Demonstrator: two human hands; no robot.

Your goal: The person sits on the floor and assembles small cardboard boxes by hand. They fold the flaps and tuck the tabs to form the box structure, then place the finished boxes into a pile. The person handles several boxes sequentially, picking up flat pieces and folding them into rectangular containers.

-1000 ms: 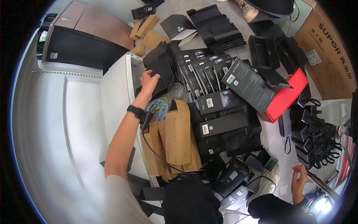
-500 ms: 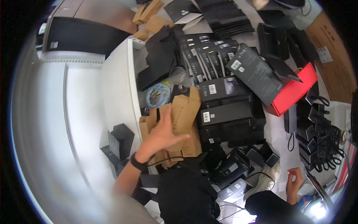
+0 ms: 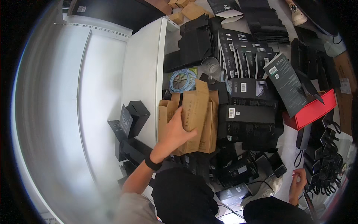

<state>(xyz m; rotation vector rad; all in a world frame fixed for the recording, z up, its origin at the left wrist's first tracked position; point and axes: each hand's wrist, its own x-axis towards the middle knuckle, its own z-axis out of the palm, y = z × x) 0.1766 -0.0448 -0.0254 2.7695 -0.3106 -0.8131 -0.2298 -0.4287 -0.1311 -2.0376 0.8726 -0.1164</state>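
My left hand (image 3: 175, 130), with a black band on its wrist, is closed on an upright brown cardboard box (image 3: 194, 112). Its fingers run along the box's left side and the thumb lies across the front. More brown boxes stand close behind and beside it, including an open-topped one (image 3: 167, 112) on the left. At the lower right, beside my knee, my right hand (image 3: 297, 183) hangs with loosely bent fingers apart and nothing visible in them. The nearest things to it are black boxes with cord loops (image 3: 320, 160).
A white panel (image 3: 143, 78) borders the left. Black printed boxes (image 3: 253, 115) lie right of the brown ones, with flat black sleeves (image 3: 246, 56) behind. A coiled blue cable (image 3: 182, 80), a clear plastic cup (image 3: 210, 67) and an open red box (image 3: 313, 110) are around. Another person's shoe (image 3: 298, 15) shows far right.
The view has shifted, so the scene sits farther right. My left hand has closed in on the brown box, which stands more upright. My right hand stays beside my knee.
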